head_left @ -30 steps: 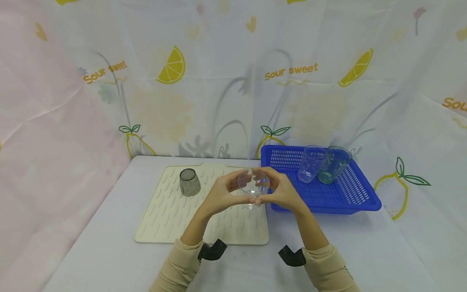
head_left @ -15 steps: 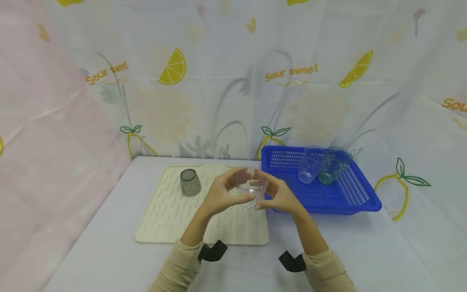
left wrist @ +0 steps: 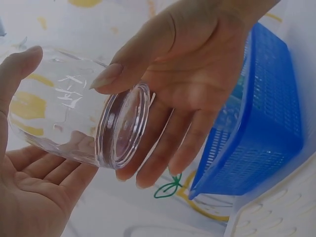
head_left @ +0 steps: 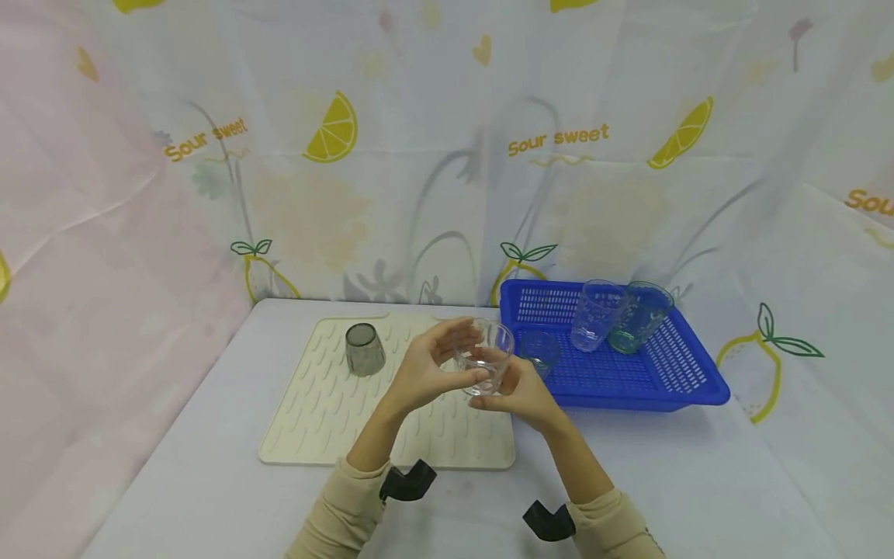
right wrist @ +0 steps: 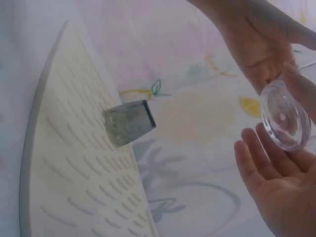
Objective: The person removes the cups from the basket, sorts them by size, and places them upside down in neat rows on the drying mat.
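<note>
A clear glass tumbler (head_left: 497, 341) is held between both hands above the right part of the cream drying mat, its mouth upward in the head view. My left hand (head_left: 424, 374) grips its side, thumb in front and fingers behind. Lower down, my right hand (head_left: 525, 394) pinches the glass near its base, with the thumb on one side and fingers on the other. Pale markings show on the wall of the glass (left wrist: 69, 98) in the left wrist view. The round base (right wrist: 282, 116) faces the right wrist camera.
On the drying mat (head_left: 335, 435) a smoky grey glass (head_left: 365, 353) stands upside down at the back left. A blue plastic basket (head_left: 628, 394) on the right holds a clear glass (head_left: 594, 318), a greenish glass (head_left: 634, 322) and a short bluish glass (head_left: 539, 351).
My right hand has slid down and left to the base of the clear glass, uncovering the short glass in the basket. My left hand stays nearly still.
</note>
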Demonstrator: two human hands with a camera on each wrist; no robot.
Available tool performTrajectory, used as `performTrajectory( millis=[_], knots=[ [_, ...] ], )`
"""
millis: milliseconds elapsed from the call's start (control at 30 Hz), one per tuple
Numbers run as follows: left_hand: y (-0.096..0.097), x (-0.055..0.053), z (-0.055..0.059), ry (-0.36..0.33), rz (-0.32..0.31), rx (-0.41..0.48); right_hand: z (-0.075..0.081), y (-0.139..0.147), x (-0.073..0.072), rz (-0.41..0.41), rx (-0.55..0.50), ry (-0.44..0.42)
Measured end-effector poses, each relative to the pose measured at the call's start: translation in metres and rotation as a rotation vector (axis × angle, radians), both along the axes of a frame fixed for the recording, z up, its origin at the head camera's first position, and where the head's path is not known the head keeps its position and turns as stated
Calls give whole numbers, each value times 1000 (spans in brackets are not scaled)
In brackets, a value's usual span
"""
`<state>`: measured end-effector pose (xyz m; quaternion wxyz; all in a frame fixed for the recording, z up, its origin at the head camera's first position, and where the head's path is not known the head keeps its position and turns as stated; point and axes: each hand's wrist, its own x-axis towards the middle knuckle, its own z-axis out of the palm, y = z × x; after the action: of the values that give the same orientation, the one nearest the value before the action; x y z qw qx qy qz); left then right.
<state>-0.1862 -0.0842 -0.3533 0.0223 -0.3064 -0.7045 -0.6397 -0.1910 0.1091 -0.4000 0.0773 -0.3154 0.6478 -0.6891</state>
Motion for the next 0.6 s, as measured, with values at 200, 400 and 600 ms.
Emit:
performTrajectory(
  millis=[200, 400, 600],
  knots=[
    [-5, 0, 0, -2, -24, 33, 0, 8, -1, -3, -29, 13],
    [-12, -1, -5, -30, -36, 22, 5, 23, -3, -19, -120, 12],
    [-16, 1, -8, -100, -66, -7, 13, 32, -4, -57, -136, 16]
  ],
)
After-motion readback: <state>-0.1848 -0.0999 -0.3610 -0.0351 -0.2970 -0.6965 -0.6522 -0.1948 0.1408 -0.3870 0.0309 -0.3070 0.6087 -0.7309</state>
